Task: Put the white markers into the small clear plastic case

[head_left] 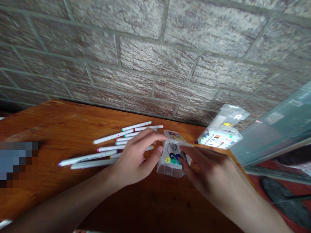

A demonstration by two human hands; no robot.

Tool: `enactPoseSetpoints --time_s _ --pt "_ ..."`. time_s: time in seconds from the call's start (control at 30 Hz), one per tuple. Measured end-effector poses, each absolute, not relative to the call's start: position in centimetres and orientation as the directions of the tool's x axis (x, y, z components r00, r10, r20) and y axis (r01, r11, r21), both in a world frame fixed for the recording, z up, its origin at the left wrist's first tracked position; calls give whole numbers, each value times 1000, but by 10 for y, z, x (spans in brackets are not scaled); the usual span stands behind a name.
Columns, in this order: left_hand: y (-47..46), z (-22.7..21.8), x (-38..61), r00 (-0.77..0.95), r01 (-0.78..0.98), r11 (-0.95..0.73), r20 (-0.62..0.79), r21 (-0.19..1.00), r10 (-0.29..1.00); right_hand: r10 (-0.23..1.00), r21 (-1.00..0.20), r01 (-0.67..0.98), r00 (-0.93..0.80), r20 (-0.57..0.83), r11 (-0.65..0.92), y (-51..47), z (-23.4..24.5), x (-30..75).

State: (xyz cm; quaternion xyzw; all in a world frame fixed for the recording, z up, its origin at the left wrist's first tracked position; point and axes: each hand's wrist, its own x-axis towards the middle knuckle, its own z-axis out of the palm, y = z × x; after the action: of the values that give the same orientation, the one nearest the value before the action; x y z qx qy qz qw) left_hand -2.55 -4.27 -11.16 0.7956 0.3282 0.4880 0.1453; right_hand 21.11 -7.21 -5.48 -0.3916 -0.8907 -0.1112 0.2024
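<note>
A small clear plastic marker case [171, 172] stands on the table with its lid tipped back. Several markers inside turn their round ends toward me, among them a yellow end [167, 160], a green end [173, 160] and a black end [172, 155]. My left hand [139, 155] curves about the case's left side, index finger and thumb at its rim. Over the right side, my right hand [211, 168] reaches in, thumb and index finger closed on a grey-ended marker [183, 156]. Left of the case lie several loose white markers [107, 148], partly hidden by my left hand.
A second clear case [220, 137], lid raised, holds more markers at the back right of the wooden table [60, 123]. Behind the table rises a brick-patterned wall [136, 58]. A glass panel [272, 126] borders the right side. At the left edge, a patch is pixelated.
</note>
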Motion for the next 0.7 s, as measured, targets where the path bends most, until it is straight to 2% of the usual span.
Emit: enactPoseSetpoints --time_s 0.4,0.53,0.63,0.7 --pt "-42 -111 -26 321 391 -745 679 541 661 647 -6 733 -597 475 680 -74 -58 215" --pt "-40 -112 -26 316 407 -738 676 538 666 624 -26 727 -571 534 686 -80 -50 220" --pt "-38 -114 -28 306 426 -732 676 532 670 601 -102 731 -464 651 675 -80 -49 229" --pt "-36 -116 -29 297 433 -725 675 535 675 597 -199 752 -303 743 629 -72 -56 238"
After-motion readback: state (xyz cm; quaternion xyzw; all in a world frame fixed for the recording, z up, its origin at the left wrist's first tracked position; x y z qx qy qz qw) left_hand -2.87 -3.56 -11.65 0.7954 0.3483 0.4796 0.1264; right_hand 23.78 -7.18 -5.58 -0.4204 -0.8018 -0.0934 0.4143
